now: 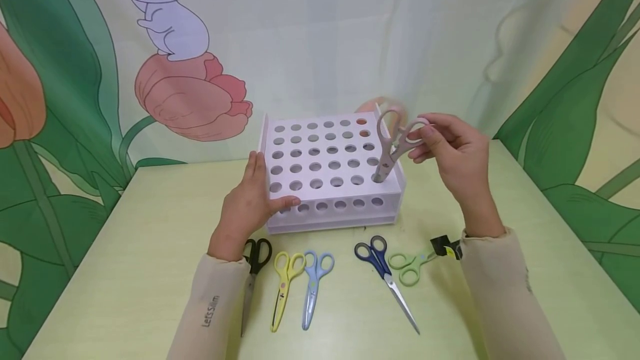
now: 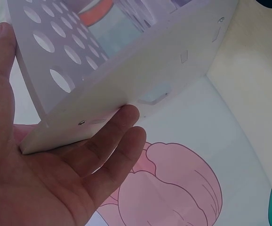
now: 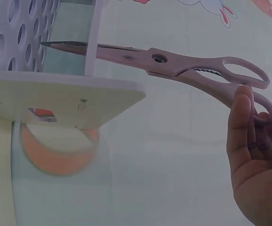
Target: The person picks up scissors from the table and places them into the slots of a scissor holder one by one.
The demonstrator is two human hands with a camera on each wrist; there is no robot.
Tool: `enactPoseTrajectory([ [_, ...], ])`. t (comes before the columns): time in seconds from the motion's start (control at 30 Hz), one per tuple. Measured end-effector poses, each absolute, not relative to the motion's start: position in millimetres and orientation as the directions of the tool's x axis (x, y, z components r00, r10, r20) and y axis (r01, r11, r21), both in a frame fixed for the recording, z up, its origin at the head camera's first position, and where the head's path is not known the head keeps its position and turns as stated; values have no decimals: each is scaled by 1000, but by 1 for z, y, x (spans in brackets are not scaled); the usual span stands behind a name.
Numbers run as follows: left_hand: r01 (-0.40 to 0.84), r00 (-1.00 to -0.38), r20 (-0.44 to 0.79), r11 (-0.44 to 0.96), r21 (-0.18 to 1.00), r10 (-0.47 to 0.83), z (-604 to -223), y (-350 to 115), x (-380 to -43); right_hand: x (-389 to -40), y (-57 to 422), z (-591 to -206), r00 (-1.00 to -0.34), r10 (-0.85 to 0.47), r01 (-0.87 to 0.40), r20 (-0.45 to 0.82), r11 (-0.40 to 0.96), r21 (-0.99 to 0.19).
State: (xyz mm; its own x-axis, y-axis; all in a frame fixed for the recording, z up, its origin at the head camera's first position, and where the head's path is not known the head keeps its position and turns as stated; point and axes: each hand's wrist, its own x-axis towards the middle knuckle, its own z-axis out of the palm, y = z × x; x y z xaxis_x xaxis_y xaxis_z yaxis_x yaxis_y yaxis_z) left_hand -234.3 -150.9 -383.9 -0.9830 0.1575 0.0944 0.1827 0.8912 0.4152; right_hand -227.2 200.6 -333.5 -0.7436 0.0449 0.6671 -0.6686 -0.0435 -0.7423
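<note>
My right hand (image 1: 459, 157) pinches one handle loop of pink scissors (image 1: 385, 163) between thumb and fingers. The scissors point downward, their tips at the front right hole of a white rack (image 1: 325, 194) with rows of round holes. In the right wrist view, the blades of the pink scissors (image 3: 169, 63) are nearly together and reach past the rack's side panel (image 3: 112, 92). My left hand (image 1: 245, 204) rests on the rack's left front corner, thumb along the front edge. In the left wrist view its fairly straight fingers (image 2: 119, 129) lie against the side panel (image 2: 126, 89).
In front of the rack lie black scissors (image 1: 255, 260), yellow scissors (image 1: 283, 282), light blue scissors (image 1: 312, 282), dark blue scissors (image 1: 381, 263) and green scissors (image 1: 411, 268). A black tag (image 1: 441, 245) is by the green blades. Behind the table (image 1: 150, 254) hangs a printed curtain (image 1: 310, 32).
</note>
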Motion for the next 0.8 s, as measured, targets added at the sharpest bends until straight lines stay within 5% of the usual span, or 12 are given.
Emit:
enactPoseTrajectory([
  [0.8, 177, -984, 88, 886, 429, 154, -383, -151, -235, -236, 191, -349, -838, 0, -540, 545, 141, -830],
])
